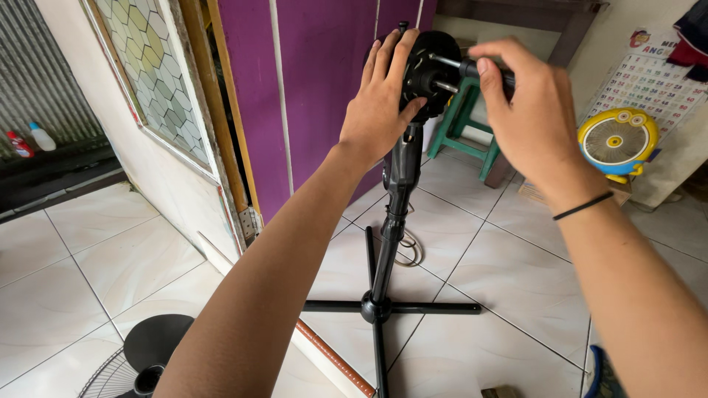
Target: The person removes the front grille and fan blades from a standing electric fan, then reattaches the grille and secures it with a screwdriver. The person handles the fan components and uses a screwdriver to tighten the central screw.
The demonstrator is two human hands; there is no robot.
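- The left hand is wrapped around the black fan motor head on top of the stand pole; a firm hold should keep the head from turning.
- The right hand is closed around a dark-handled screwdriver near the motor shaft; the tool works best kept straight.
- The cross base stands on the tiled floor.
- The fan grille, a green stool and a small yellow fan are well apart and not in the way.
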